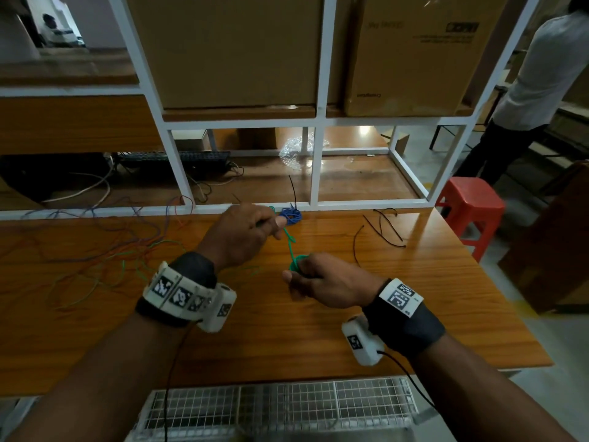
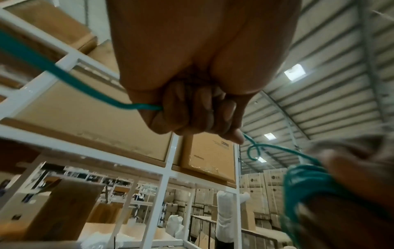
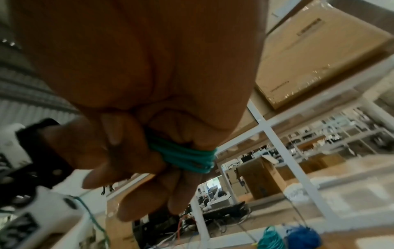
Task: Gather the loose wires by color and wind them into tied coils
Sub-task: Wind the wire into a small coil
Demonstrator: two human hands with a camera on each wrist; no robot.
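Here the right hand [image 1: 322, 279] curls its fingers tight round a small round coil of smooth green wire [image 3: 187, 156], while the left hand [image 1: 242, 237], just beyond it, pinches the wire's free strand [image 1: 289, 244] in a closed fist. Past the left hand's knuckles a wound blue coil [image 1: 291, 215] lies on the glossy wooden table [image 1: 414, 298]; loose thin wires [image 1: 95, 250] sprawl out to its left.

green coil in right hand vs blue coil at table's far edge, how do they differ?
The green wire coil is gripped by the right hand, with a tail running to the left hand; the blue wire coil lies on the wooden table, untouched. Green is mid-winding; blue looks finished. Both are small bundles of thin wire.
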